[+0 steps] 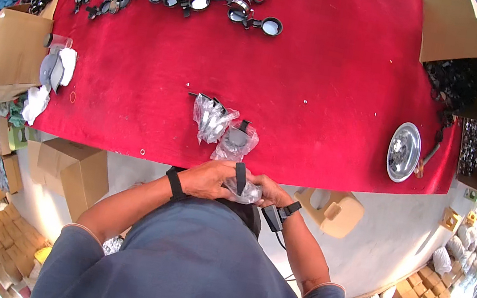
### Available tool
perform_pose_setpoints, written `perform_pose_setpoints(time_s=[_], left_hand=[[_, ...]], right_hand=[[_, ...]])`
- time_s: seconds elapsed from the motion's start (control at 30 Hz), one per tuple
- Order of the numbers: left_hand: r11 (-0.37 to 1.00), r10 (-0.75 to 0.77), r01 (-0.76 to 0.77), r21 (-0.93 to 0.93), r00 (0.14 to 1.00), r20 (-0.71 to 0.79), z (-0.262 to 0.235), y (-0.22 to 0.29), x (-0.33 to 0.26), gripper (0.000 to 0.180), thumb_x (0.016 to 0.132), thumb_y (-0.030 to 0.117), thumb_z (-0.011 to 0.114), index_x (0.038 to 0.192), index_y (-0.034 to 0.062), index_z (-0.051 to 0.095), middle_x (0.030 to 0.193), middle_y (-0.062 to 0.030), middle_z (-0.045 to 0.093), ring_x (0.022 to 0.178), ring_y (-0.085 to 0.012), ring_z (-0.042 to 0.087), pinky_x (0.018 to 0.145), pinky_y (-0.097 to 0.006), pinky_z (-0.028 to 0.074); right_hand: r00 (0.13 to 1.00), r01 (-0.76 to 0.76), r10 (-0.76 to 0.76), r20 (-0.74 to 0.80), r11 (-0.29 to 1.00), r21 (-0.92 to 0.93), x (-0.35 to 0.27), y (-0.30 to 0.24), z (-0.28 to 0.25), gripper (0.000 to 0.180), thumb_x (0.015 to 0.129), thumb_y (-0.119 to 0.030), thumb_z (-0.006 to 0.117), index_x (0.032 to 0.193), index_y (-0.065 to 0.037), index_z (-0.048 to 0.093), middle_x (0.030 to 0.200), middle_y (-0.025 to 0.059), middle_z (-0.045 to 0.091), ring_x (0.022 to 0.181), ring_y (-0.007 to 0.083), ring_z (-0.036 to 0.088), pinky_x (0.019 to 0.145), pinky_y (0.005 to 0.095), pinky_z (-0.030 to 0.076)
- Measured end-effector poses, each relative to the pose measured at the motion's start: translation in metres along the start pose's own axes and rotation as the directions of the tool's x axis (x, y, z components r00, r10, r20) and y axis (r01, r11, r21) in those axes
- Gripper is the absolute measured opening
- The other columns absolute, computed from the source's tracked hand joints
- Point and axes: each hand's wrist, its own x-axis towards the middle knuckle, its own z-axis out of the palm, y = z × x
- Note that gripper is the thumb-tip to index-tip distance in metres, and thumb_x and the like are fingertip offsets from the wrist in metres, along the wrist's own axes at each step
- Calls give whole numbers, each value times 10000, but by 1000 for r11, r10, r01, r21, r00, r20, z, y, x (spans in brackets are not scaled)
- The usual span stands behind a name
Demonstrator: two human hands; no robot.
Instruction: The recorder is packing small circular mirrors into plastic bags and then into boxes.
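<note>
Bagging step — left hand [204,179] and right hand [266,189] both pinching clear bag [244,191] around black-handled magnifier [240,177]; best kept taut, handle centred.

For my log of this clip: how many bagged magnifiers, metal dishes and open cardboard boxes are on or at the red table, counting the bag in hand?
Bagged magnifiers: 3, two lying on the red table at and, one held in both hands
Round metal dishes: 1
Open cardboard boxes at the table ends: 2
Total: 6
</note>
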Motion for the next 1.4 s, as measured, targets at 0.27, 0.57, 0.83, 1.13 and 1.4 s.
perform_pose_setpoints(time_s=[0.27,0.57,0.83,1.13,1.4], left_hand=[[990,-100,90,108,991,92,30,-28,22,421,862,211,802,1217,3,714,1161,-167,712,1109,-268,696,946,-385,541],[956,-270,273,110,962,-40,55,-56,62,444,852,351,830,1083,-18,743,916,-172,752,849,-252,727,787,-415,570],[854,-483,505,126,859,-168,77,-77,103,417,857,398,823,804,-8,742,769,-155,736,684,-241,719,639,-410,551],[859,-470,491,142,868,-158,59,-77,107,467,881,463,771,900,-4,771,822,-180,751,773,-227,713,732,-421,554],[443,-197,496,747,867,-458,11,-52,79,813,826,388,853,1508,109,508,1084,-262,699,886,-389,754,732,-495,609]], right_hand=[[964,263,-254,-81,856,446,-29,57,22,403,1040,-353,515,1179,-26,705,922,89,765,688,188,734,518,303,600],[616,643,-481,-623,765,45,-32,100,17,760,1040,-589,580,1554,-47,437,1534,178,507,1310,318,579,975,447,586],[119,347,-865,-487,496,-796,-27,68,58,837,774,-202,905,1474,24,507,1383,235,618,1313,387,593,1094,464,482],[281,542,-779,-560,611,-577,-12,41,28,789,814,-250,915,1432,33,515,1339,181,642,1203,289,641,1041,408,509],[351,736,-661,-663,633,-242,8,36,8,746,885,-168,858,1458,64,440,1278,164,606,1070,225,690,832,354,666]])
